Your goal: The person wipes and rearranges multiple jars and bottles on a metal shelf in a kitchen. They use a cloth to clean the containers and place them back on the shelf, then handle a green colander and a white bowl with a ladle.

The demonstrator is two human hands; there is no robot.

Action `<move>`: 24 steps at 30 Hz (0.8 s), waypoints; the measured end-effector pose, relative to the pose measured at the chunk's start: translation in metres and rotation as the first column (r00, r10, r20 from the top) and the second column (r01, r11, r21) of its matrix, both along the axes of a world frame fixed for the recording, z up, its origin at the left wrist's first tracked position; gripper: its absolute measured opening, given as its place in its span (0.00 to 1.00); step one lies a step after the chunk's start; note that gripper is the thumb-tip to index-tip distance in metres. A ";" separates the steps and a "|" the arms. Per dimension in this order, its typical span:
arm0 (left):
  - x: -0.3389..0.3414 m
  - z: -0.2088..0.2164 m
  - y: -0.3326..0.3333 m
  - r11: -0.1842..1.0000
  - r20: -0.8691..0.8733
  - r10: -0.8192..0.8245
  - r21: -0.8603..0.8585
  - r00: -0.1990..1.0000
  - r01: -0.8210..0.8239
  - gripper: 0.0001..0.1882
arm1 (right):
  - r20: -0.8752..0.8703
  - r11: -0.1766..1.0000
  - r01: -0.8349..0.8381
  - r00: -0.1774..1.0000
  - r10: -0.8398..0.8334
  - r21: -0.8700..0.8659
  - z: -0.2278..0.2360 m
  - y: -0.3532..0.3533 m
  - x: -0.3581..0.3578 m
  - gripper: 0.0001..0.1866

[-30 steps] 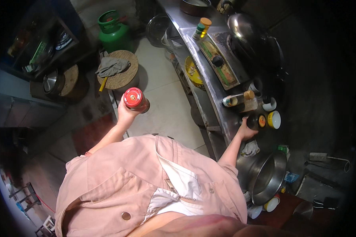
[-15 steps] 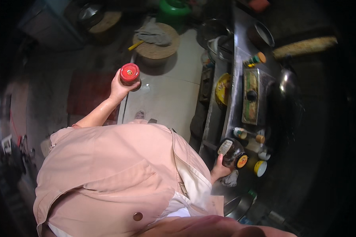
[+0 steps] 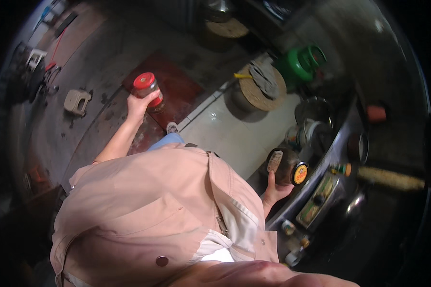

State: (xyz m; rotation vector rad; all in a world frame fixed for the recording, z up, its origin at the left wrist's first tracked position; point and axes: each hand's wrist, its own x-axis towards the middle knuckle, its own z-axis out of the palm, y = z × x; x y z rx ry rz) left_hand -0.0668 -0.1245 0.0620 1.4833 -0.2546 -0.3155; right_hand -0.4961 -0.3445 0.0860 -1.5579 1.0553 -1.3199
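My left hand [image 3: 141,106] is closed around a glass jar with a red lid [image 3: 145,81], held out over the floor to the left. The jar leans a little, and its contents cannot be made out. On the right, my right hand [image 3: 274,190] grips a dark, rounded jar [image 3: 283,167] whose black lid carries a yellow-orange label. That jar is tilted with its lid toward the counter, and a pale label shows on its side. It is held beside the edge of the metal counter [image 3: 292,204].
Bottles and a long tray [image 3: 318,200] line the counter at right. Ahead stand a round chopping block [image 3: 254,98] with a grey cloth on it and a green gas cylinder [image 3: 299,64]. A red mat [image 3: 170,88] and a small stool [image 3: 77,101] are on the floor at left.
My body has turned left, so the counter has swung to the lower right of the view. Both jars stay in my hands; the dark one has come away from the counter top.
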 end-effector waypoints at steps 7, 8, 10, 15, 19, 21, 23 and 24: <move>0.154 0.012 0.038 0.961 -0.141 0.066 -0.259 0.988 -0.101 0.24 | -0.106 0.988 -0.148 0.984 0.144 -0.039 0.010 -0.034 0.199 0.34; 0.175 0.016 0.036 0.959 -0.099 0.064 -0.271 0.993 -0.089 0.24 | -0.114 0.988 -0.153 0.982 0.150 -0.019 0.011 -0.037 0.227 0.35; 0.214 0.025 0.033 0.970 -0.008 0.049 -0.238 0.999 -0.050 0.27 | -0.067 0.980 -0.200 0.978 0.200 0.000 0.015 -0.045 0.280 0.35; 0.288 0.039 0.011 0.986 -0.011 -0.022 -0.167 1.000 0.020 0.28 | -0.156 0.966 -0.258 0.955 0.251 -0.021 0.026 -0.067 0.396 0.37; 0.340 0.035 -0.015 0.987 0.018 -0.035 -0.157 0.999 0.037 0.28 | -0.210 0.953 -0.301 0.934 0.288 -0.033 0.028 -0.087 0.467 0.35; 0.367 0.027 -0.030 0.987 0.049 0.010 -0.158 0.999 -0.002 0.27 | -0.209 0.943 -0.331 0.924 0.319 -0.022 0.020 -0.104 0.505 0.35; 0.399 0.017 -0.046 0.990 0.073 -0.006 -0.142 0.997 0.016 0.28 | -0.173 0.935 -0.354 0.923 0.343 -0.037 0.008 -0.127 0.544 0.34; 0.415 0.011 -0.055 0.990 0.071 -0.014 -0.138 0.997 0.024 0.29 | -0.155 0.927 -0.371 0.920 0.361 -0.045 0.000 -0.140 0.561 0.34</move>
